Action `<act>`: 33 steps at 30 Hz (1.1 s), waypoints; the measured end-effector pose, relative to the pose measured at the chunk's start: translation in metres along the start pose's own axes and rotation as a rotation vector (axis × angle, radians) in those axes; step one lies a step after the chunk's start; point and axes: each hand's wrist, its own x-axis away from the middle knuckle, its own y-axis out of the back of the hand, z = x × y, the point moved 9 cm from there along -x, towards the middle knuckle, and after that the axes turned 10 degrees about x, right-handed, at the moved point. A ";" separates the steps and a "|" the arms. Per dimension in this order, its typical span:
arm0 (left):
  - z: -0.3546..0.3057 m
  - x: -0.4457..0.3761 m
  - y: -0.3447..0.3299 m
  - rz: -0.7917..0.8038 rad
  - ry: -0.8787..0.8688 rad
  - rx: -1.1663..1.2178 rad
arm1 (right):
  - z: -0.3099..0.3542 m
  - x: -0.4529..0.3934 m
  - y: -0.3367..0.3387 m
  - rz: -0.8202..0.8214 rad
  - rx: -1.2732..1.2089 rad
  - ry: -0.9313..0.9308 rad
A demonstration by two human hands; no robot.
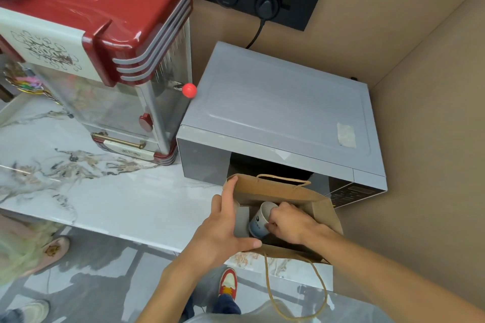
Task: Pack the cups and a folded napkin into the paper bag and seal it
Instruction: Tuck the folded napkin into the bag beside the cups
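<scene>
Marble counter held a brown bag, standing open in front of a grey microwave. Packing the cups looked like the step in hand. The left hand spread its straight fingers and held the bag's mouth open. The right hand gripped a cup inside the bag. Next, I think, the cup needed setting down upright. The bag's bottom was dark, and no napkin showed.

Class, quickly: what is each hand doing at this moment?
Left hand: open, straight fingers and thumb spreading the mouth of the brown paper bag.
Right hand: closed, gripping the white-and-blue paper cup inside the bag.
</scene>
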 end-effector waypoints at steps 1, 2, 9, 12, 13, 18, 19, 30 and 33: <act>-0.001 0.001 0.000 -0.002 -0.001 0.005 | 0.004 0.000 -0.001 0.010 0.038 0.024; -0.001 0.002 0.000 -0.004 0.001 0.007 | 0.007 0.000 -0.003 0.023 0.066 0.042; -0.004 0.004 0.000 -0.004 0.017 0.011 | 0.031 -0.005 -0.028 0.120 0.430 0.251; -0.003 0.005 0.000 0.001 0.031 0.002 | 0.028 -0.013 -0.035 0.174 0.424 0.234; -0.002 0.005 0.000 0.002 0.035 0.000 | 0.027 -0.015 -0.037 0.189 0.408 0.220; -0.002 0.003 0.000 0.003 0.035 -0.006 | 0.025 -0.016 -0.039 0.225 0.367 0.206; -0.003 0.003 0.000 0.006 0.035 -0.001 | 0.024 -0.016 -0.038 0.220 0.358 0.198; -0.003 0.002 0.000 0.030 0.051 0.032 | 0.024 -0.021 -0.022 0.143 0.257 0.136; -0.004 0.003 0.000 0.034 0.045 0.052 | 0.018 -0.018 -0.020 0.140 0.121 0.107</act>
